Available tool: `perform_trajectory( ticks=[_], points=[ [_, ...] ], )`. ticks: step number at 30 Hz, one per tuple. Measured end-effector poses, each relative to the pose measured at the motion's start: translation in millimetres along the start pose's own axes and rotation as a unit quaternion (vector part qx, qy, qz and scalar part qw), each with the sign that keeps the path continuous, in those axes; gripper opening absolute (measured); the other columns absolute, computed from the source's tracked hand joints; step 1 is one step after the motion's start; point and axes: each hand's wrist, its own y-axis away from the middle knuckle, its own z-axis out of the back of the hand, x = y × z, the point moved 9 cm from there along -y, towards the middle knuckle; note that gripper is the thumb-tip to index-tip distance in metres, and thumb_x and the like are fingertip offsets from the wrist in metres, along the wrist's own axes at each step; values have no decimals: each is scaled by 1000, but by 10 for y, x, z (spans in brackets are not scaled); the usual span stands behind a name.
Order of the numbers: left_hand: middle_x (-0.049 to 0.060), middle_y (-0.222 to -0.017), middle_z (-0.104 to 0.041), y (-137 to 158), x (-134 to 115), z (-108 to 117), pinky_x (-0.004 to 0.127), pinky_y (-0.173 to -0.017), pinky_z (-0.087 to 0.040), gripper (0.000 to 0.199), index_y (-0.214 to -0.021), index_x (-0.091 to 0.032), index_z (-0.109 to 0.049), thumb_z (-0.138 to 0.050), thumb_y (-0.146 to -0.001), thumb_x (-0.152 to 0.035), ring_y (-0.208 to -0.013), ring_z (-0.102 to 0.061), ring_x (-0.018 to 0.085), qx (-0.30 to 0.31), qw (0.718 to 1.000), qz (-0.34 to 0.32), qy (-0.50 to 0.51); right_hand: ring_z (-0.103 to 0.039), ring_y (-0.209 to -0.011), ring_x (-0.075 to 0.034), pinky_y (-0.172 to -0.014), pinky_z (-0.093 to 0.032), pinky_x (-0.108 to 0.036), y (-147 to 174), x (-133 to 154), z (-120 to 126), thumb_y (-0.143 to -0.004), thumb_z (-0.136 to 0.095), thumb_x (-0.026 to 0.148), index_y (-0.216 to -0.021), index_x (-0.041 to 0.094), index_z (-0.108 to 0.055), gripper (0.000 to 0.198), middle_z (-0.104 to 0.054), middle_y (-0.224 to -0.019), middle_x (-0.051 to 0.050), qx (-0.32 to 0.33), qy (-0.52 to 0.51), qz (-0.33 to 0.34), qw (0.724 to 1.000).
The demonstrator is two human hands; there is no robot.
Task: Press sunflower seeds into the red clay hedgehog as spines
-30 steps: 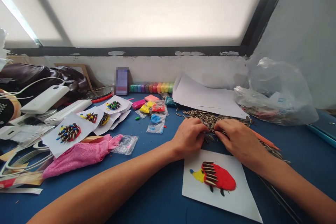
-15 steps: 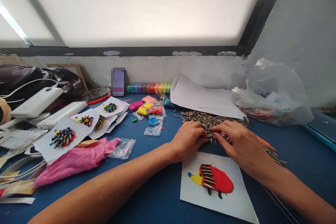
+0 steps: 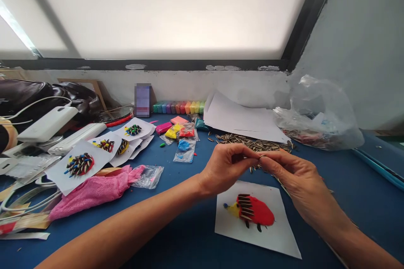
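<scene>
Big white blind [image 3: 176,12] fills the b/g, w/ a blue table [image 3: 176,231] below. R of view, a clear plastic bag [image 3: 328,113] sits near a white paper stack [image 3: 243,119]; both crowd the far side. L hand [image 3: 224,168] & R hand [image 3: 299,180] meet at the fingertips, above the table. R thumb + finger seem to pinch one seed [image 3: 262,156]; L thumb & index come together at the same spot, can't tell if gripping it too. Pink cloth [image 3: 97,193] is off L, well clear. White sheet [image 3: 240,241] lies just this side of the hands, so a dropped wrist could skew it. Seed pile [image 3: 246,141] is behind the hands, partly blocked by them; a stray knuckle might scatter it. Red-yellow clay hedgehog [image 3: 260,213] on the sheet: a bump could dislodge its seed row [image 3: 245,208]. Smallest: that pinched seed, thin, might slip if pressed unevenly.
</scene>
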Motion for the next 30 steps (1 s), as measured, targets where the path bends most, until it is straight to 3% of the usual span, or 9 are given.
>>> perform_trajectory(
  ticks=[3, 6, 9, 12, 15, 20, 24, 27, 30],
  points=[
    [7, -80, -74, 8, 54, -35, 22, -66, -51, 10, -89, -9, -74, -67, -83, -14, -70, -64, 11, 31, 999, 22, 4, -68, -80, -20, -73, -55, -30, 53, 39, 94, -79, -68, 47, -85, 25, -73, 24, -74, -85, -3, -36, -2, 12, 999],
    [7, -83, -74, 15, 253, -39, 22, -68, -51, 15, -96, -9, -73, -64, -85, -11, -75, -66, 12, 73, 993, 95, 15, -68, -73, -19, -68, -55, -29, 133, 83, 186, -82, -65, 44, -87, 26, -73, 21, -73, -81, -1, -56, 113, 39, 991],
    [6, -83, -73, 32, 429, -15, 20, -62, -48, 15, -93, -10, -72, -61, -84, -8, -73, -64, 12, 111, 982, 153, -11, -69, -78, -19, -69, -56, -30, 194, 60, 107, -85, -62, 40, -89, 26, -74, 19, -74, -86, -2, 1, 195, 66, 979],
    [6, -86, -72, 65, 508, -49, 21, -58, -46, 15, -90, -10, -72, -59, -83, -7, -64, -59, 9, 162, 972, 165, -44, -70, -81, -19, -71, -57, -29, 242, -18, -40, -88, -56, 33, -90, 26, -75, 21, -73, -87, -2, 75, 225, 92, 967],
    [6, -88, -71, 119, 564, -110, 23, -64, -49, 16, -91, -10, -72, -59, -81, -5, -68, -61, 11, 210, 959, 178, -61, -68, -77, -16, -66, -56, -28, 270, -93, -124, -91, -50, 29, -92, 27, -75, 25, -70, -87, -2, 110, 242, 112, 958],
    [6, -90, -72, 147, 538, -162, 23, -72, -50, 18, -90, -11, -71, -58, -82, -4, -81, -64, 13, 261, 947, 169, -76, -66, -66, -15, -58, -53, -28, 261, -154, -127, -88, -52, 30, -87, 28, -75, 23, -68, -75, -1, 122, 286, 99, 945],
    [5, -92, -70, 98, 383, -136, 23, -73, -49, 19, -91, -11, -71, -58, -80, -2, -82, -62, 12, 263, 946, 124, -140, -65, -61, -15, -53, -51, -28, 228, -178, -89, -84, -56, 32, -74, 26, -70, 18, -70, -71, 1, 115, 292, 61, 947],
    [4, -89, -67, 123, 302, -174, 21, -65, -46, 24, -93, -13, -72, -60, -76, 0, -75, -58, 11, 304, 922, 94, -218, -68, -66, -16, -56, -53, -28, 232, -195, -108, -85, -55, 31, -77, 27, -72, 19, -72, -75, 1, 122, 278, 62, 951],
    [3, -88, -66, 191, 334, -213, 20, -62, -45, 29, -97, -13, -72, -59, -75, 1, -73, -56, 11, 354, 897, 109, -241, -71, -74, -18, -65, -56, -31, 246, -225, -122, -86, -55, 30, -86, 29, -75, 21, -76, -83, 0, 124, 269, 62, 953]
  ],
)
